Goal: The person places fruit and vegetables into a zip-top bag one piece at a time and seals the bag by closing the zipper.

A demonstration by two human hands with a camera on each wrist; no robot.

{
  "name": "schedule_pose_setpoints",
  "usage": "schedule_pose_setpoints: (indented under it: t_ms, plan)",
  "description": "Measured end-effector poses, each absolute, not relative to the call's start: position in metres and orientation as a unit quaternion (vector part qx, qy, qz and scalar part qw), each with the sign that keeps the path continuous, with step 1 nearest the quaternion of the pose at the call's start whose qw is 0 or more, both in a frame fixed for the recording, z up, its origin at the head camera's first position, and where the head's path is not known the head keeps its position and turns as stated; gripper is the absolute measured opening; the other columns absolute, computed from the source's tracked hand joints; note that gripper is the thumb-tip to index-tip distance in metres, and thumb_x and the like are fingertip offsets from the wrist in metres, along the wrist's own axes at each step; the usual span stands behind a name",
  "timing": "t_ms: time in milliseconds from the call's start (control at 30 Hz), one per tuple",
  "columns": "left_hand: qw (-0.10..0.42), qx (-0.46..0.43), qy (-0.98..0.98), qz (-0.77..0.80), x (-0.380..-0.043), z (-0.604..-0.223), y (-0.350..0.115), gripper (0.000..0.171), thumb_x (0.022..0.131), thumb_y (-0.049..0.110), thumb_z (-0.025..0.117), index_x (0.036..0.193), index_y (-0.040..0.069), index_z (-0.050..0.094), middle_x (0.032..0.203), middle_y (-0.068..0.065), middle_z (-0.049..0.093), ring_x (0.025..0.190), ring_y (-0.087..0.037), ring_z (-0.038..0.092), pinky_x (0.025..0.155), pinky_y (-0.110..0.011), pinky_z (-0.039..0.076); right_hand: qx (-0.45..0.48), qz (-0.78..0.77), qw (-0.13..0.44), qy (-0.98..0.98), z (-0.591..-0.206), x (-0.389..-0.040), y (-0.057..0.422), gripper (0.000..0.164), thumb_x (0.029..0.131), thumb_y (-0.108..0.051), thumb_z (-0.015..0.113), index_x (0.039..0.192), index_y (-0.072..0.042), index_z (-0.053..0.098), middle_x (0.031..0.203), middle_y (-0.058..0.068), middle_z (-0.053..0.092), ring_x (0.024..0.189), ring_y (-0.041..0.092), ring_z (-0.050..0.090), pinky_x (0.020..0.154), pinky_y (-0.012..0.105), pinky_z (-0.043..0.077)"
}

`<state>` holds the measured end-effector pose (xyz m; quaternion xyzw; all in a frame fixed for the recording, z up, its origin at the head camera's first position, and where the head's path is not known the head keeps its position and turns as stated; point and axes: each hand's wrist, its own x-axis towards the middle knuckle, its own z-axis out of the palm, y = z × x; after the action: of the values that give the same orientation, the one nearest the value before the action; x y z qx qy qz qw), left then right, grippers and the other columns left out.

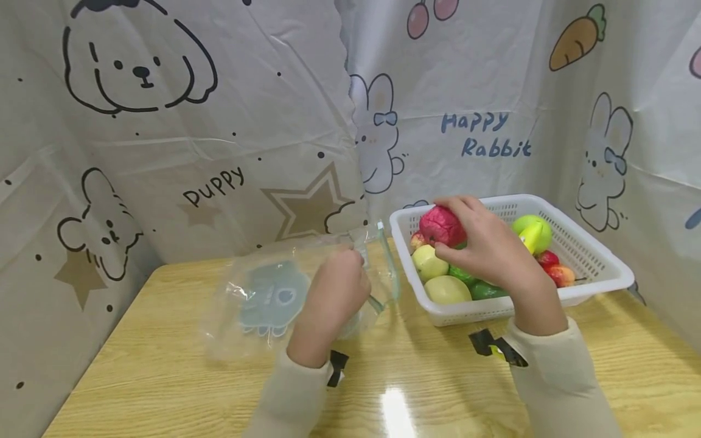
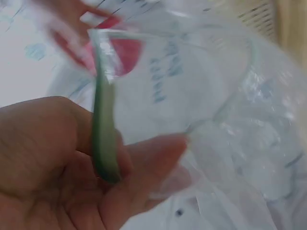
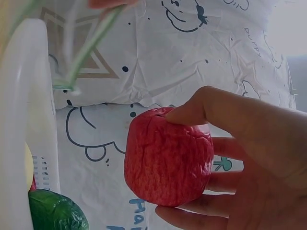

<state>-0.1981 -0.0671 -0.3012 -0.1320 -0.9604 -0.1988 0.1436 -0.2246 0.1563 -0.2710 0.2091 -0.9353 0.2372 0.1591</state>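
My left hand grips the opening edge of a clear zip bag printed with a pale blue-green figure. In the left wrist view the bag's green zip strip runs between thumb and fingers, and its mouth gapes. My right hand holds a red, wrinkled apple with the thumb on one side and the fingers on the other. The apple is over the left back part of a white basket, right of the bag. In the right wrist view it is held apart from the other fruit.
Yellow-green fruits, a dark green one, a bright green one and small red-orange ones lie in the basket. The basket stands on a wooden table. Printed cloth hangs behind and at both sides.
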Motion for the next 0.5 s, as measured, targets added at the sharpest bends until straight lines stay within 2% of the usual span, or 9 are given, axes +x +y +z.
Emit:
schedule_pose_setpoints:
  t_ms: [67, 100, 200, 233, 267, 367, 400, 467, 500]
  plan:
    - [0.161, -0.144, -0.944, -0.251, -0.193, -0.288, -0.077, 0.024, 0.078, -0.007, 0.043, 0.084, -0.007, 0.067, 0.111, -0.024, 0.066, 0.084, -0.027, 0.060, 0.073, -0.036, 0.057, 0.209, 0.250, 0.162, -0.931, -0.270, -0.224, 0.156, 0.064, 0.077, -0.021, 0.070, 0.135, -0.014, 0.043, 0.132, 0.018, 0.047, 0.105, 0.033, 0.053, 0.082, 0.055, 0.056]
    - [0.166, -0.150, -0.936, -0.273, -0.191, -0.282, -0.081, 0.028, 0.082, -0.003, 0.042, 0.095, -0.009, 0.066, 0.119, -0.024, 0.063, 0.079, -0.025, 0.060, 0.070, -0.035, 0.057, 0.209, 0.257, 0.165, -0.929, -0.270, -0.224, 0.157, 0.064, 0.077, -0.020, 0.070, 0.136, -0.015, 0.043, 0.131, 0.019, 0.047, 0.105, 0.034, 0.053, 0.081, 0.055, 0.057]
    - [0.155, -0.157, -0.914, -0.341, -0.181, -0.265, -0.092, 0.042, 0.089, 0.010, 0.044, 0.126, -0.005, 0.053, 0.142, -0.018, 0.047, 0.056, -0.017, 0.055, 0.050, -0.025, 0.052, 0.212, 0.278, 0.181, -0.919, -0.269, -0.224, 0.157, 0.065, 0.077, -0.019, 0.070, 0.136, -0.020, 0.044, 0.126, 0.018, 0.048, 0.104, 0.033, 0.052, 0.080, 0.055, 0.057]
    - [0.151, -0.157, -0.906, -0.364, -0.178, -0.260, -0.095, 0.044, 0.089, 0.014, 0.044, 0.130, -0.002, 0.051, 0.145, -0.014, 0.044, 0.047, -0.014, 0.044, 0.040, -0.021, 0.043, 0.215, 0.283, 0.190, -0.915, -0.268, -0.224, 0.157, 0.065, 0.077, -0.019, 0.071, 0.136, -0.021, 0.044, 0.124, 0.018, 0.049, 0.103, 0.032, 0.052, 0.080, 0.054, 0.057]
    - [0.148, -0.159, -0.897, -0.384, -0.175, -0.256, -0.098, 0.046, 0.090, 0.016, 0.045, 0.132, 0.000, 0.049, 0.148, -0.011, 0.040, 0.048, -0.012, 0.044, 0.034, -0.019, 0.037, 0.220, 0.287, 0.201, -0.910, -0.268, -0.224, 0.156, 0.065, 0.077, -0.020, 0.072, 0.136, -0.022, 0.044, 0.123, 0.017, 0.050, 0.102, 0.031, 0.052, 0.079, 0.054, 0.057]
    - [0.143, -0.170, -0.875, -0.431, -0.166, -0.248, -0.105, 0.051, 0.088, 0.014, 0.046, 0.138, 0.006, 0.042, 0.153, -0.001, 0.031, 0.068, -0.014, 0.055, 0.032, -0.019, 0.030, 0.242, 0.298, 0.241, -0.891, -0.268, -0.225, 0.153, 0.068, 0.075, -0.023, 0.073, 0.137, -0.021, 0.044, 0.121, 0.016, 0.053, 0.101, 0.028, 0.053, 0.078, 0.052, 0.058]
    - [0.143, -0.179, -0.868, -0.441, -0.164, -0.246, -0.107, 0.054, 0.087, 0.011, 0.046, 0.140, 0.007, 0.040, 0.154, 0.001, 0.029, 0.088, -0.014, 0.058, 0.037, -0.018, 0.038, 0.249, 0.304, 0.253, -0.884, -0.268, -0.225, 0.151, 0.069, 0.075, -0.024, 0.074, 0.137, -0.020, 0.044, 0.121, 0.015, 0.054, 0.102, 0.027, 0.053, 0.078, 0.051, 0.058]
    - [0.143, -0.202, -0.856, -0.453, -0.161, -0.244, -0.111, 0.060, 0.082, 0.003, 0.048, 0.141, 0.007, 0.037, 0.155, 0.004, 0.025, 0.119, -0.014, 0.046, 0.051, -0.020, 0.050, 0.261, 0.323, 0.275, -0.867, -0.268, -0.225, 0.147, 0.072, 0.073, -0.023, 0.075, 0.137, -0.017, 0.042, 0.123, 0.015, 0.053, 0.104, 0.025, 0.053, 0.079, 0.051, 0.058]
    - [0.142, -0.214, -0.854, -0.453, -0.160, -0.243, -0.112, 0.065, 0.080, 0.000, 0.048, 0.142, 0.008, 0.035, 0.156, 0.005, 0.023, 0.122, -0.013, 0.045, 0.059, -0.022, 0.055, 0.264, 0.333, 0.285, -0.859, -0.267, -0.224, 0.145, 0.074, 0.072, -0.023, 0.076, 0.137, -0.016, 0.041, 0.124, 0.015, 0.053, 0.106, 0.024, 0.052, 0.080, 0.051, 0.058]
